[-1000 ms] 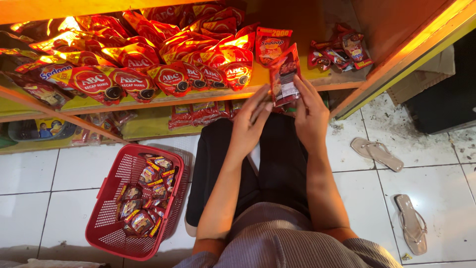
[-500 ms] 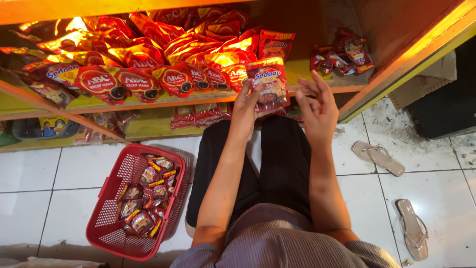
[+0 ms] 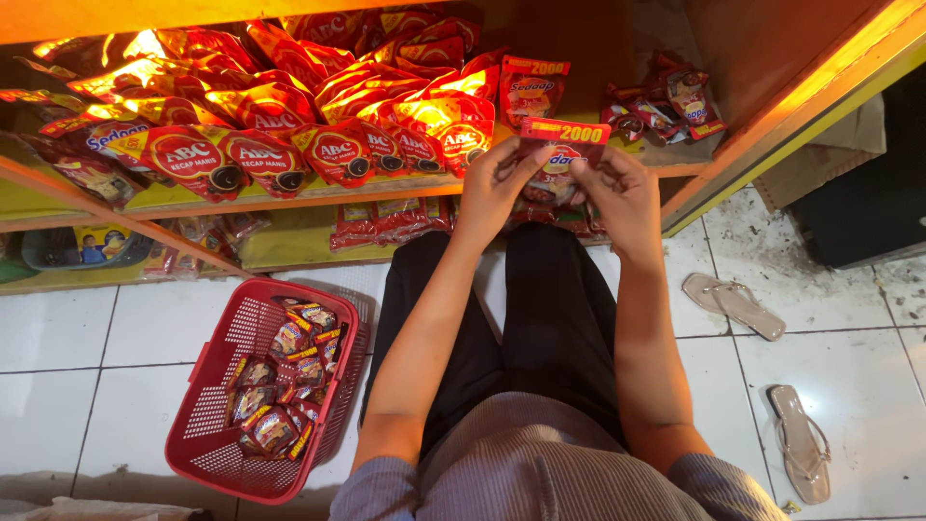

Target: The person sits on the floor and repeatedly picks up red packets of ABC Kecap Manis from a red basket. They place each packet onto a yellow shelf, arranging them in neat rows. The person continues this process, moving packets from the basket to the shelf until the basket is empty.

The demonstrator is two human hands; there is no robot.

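left hand (image 3: 497,183) held the left side of a red sachet strip (image 3: 559,159) | right hand (image 3: 622,193) held its right side | strip was up in front of the shelf (image 3: 386,188) | red basket (image 3: 207,425) sat on the floor

Single head cam, steep downward look from above a crouching person.

Worn on the head; faces down and slightly forward, so the shelf (image 3: 405,193) runs across the top of frame, knees sit mid-frame and the shirt fills the bottom edge. Close range: left hand (image 3: 497,183) and right hand (image 3: 622,193) are near centre-top, at arm's reach from the lens. Wide field: takes in the basket (image 3: 207,425) on the floor at lower left and sandals (image 3: 733,304) on the tiles at right. Only one view, so nothing shared with another.
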